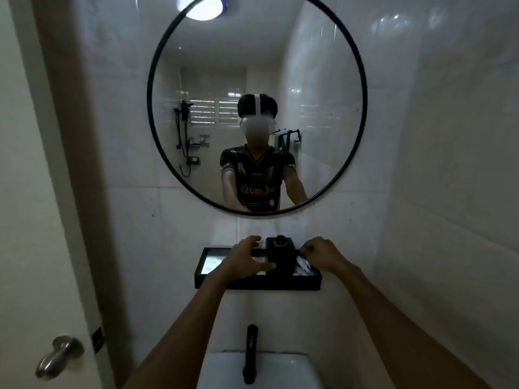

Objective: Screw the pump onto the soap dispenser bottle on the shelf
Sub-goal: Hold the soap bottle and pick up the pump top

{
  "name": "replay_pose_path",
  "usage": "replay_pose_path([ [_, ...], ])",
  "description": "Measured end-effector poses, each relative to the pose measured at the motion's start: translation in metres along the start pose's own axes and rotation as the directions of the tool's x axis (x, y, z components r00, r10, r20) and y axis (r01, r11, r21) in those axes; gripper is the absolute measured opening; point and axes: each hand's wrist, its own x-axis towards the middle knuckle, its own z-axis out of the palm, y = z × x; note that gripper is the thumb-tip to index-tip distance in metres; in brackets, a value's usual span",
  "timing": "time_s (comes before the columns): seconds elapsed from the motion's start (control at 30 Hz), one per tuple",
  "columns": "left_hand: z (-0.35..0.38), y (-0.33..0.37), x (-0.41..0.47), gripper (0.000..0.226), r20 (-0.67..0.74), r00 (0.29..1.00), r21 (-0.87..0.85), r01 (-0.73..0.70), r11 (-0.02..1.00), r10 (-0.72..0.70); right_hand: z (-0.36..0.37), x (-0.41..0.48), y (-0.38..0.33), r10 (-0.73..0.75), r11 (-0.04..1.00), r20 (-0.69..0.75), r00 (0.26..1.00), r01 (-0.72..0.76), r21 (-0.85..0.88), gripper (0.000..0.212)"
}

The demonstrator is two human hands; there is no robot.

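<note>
bottle: dark, square-bodied soap dispenser bottle (280, 258) standing upright on the black wall shelf (258, 284), right of the shelf's middle, below the round mirror (257, 105).
pump: a dark round part (280, 240) sits at the bottle's top; whether it is the pump collar already seated or only the bare neck, cannot tell (dim, small).
left hand: the left hand (247, 258) is at the bottle's left side, thumb low against the body, fingers spread and curled toward the upper left corner; it appears to touch and steady the bottle, not a full wrap.
right hand: the right hand (318, 252) is just right of the bottle, fingers pinched together as if on something small; what it grips is not visible. Near the bottle, not touching it.
handling, judged: body looks like rigid plastic or glass, smooth, likely slippery if soapy; weight depends on fill, unknown. Flat sides should resist spinning in the palm.
grip point, judged: brace the bottle mid-body with the left hand; turn only the round collar on top with the right fingertips.
risk, judged: the shelf is narrow with a low rim; sideways torque could slide the bottle into the pale packets (303, 266) to its right.
below: black tap (250, 352) and white basin (261, 369), nearer the camera.
</note>
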Motion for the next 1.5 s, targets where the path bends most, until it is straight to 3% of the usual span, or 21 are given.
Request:
replay_pose_path([
  [0.1,0.002,-0.004,0.007,0.099,0.0,1.0,-0.084,0.01,0.996,-0.01,0.004,0.011,0.005,0.034,0.998,-0.018,0.999,-0.033,0.05,0.037],
  [0.3,0.002,-0.005,0.017,0.068,0.04,0.997,-0.143,-0.056,0.988,0.062,-0.012,0.016,-0.009,0.115,0.988,0.171,0.979,-0.13,0.082,0.038],
  [0.4,0.002,-0.005,0.02,0.067,0.052,0.996,-0.163,-0.066,0.984,0.075,-0.015,0.021,-0.012,0.129,0.985,0.218,0.967,-0.151,0.086,0.026],
  [0.73,0.002,-0.018,0.022,0.069,0.045,0.996,-0.228,-0.067,0.971,0.079,-0.018,0.023,-0.009,0.161,0.946,0.264,0.951,-0.225,0.234,0.024],
  [0.8,0.002,-0.018,0.022,0.069,0.046,0.996,-0.239,-0.064,0.969,0.077,-0.019,0.024,-0.003,0.162,0.941,0.267,0.95,-0.23,0.249,0.031],
  [0.87,0.003,-0.02,0.023,0.068,0.046,0.996,-0.262,-0.058,0.963,0.072,-0.021,0.023,0.003,0.151,0.927,0.236,0.96,-0.22,0.302,0.04],
  [1.03,0.004,-0.023,0.021,0.067,0.046,0.995,-0.305,-0.07,0.95,0.088,-0.028,0.01,0.008,0.066,0.875,0.199,0.978,-0.152,0.459,0.022],
  [1.13,0.004,-0.024,0.02,0.067,0.04,0.994,-0.318,-0.08,0.945,0.098,-0.03,0.006,0.008,0.045,0.859,0.174,0.984,-0.127,0.496,0.027],
  [1.5,0.007,-0.031,0.027,0.071,0.067,0.992,-0.283,-0.085,0.955,0.108,-0.061,-0.006,-0.027,0.031,0.739,-0.181,0.983,0.1,0.667,0.022],
])
